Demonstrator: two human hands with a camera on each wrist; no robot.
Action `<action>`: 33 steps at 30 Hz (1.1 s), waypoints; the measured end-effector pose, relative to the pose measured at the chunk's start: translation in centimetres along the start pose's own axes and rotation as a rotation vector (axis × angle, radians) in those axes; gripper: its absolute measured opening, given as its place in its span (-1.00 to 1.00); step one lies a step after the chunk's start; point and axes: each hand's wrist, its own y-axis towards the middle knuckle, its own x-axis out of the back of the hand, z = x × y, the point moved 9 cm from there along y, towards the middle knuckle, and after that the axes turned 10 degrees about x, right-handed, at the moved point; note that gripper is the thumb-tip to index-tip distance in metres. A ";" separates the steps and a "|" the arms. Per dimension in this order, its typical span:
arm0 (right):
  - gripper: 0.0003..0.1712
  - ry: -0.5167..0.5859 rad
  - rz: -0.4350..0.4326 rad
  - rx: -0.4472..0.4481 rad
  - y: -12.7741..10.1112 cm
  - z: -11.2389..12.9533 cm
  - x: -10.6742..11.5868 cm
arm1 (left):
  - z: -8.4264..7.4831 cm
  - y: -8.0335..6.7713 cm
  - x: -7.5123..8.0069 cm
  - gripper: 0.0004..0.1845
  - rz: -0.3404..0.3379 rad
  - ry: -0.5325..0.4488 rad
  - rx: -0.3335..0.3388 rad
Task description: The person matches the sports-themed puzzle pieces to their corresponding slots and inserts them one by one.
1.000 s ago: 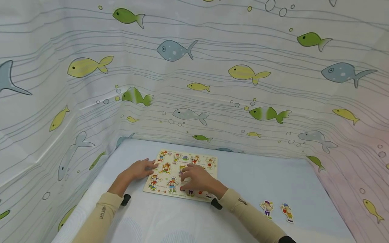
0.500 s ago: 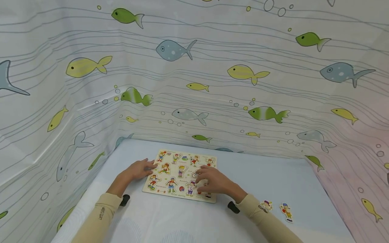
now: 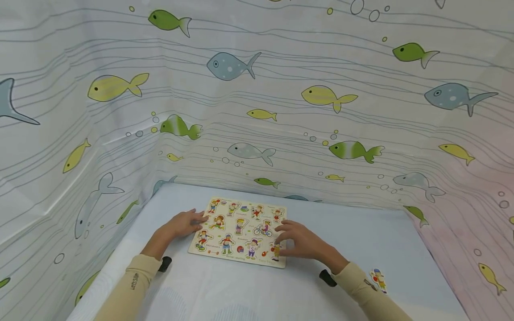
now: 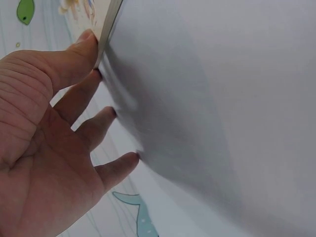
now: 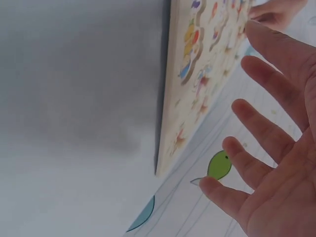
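Note:
A wooden puzzle board (image 3: 230,231) with several cartoon sports figures lies flat on the table. My left hand (image 3: 181,225) stays at its left edge. In the left wrist view the thumb (image 4: 81,52) touches the board's edge, while the other fingers are spread and fairly straight. My right hand (image 3: 303,241) hovers by the board's right edge with fingers apart and nothing held, as the right wrist view confirms. Its fingertips overlap a figure in the lower right corner (image 3: 275,252) in the head view. One loose figure piece (image 3: 378,280) lies on the table beyond the right forearm.
A pale cloth covers the table (image 3: 341,223). Sheeting printed with fish (image 3: 321,96) stands around the back and both sides. Each wrist carries a small black device, such as the right one (image 3: 328,277).
My right hand has moved from over the board's middle to its right edge, uncovering the figures there. The right forearm now hides a second loose piece seen before. The left hand stays put.

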 end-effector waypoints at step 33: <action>-0.74 0.121 -0.089 -0.171 -11.4 -4.9 2.8 | 0.3 0.1 -0.1 -0.57 0.008 -0.002 -0.011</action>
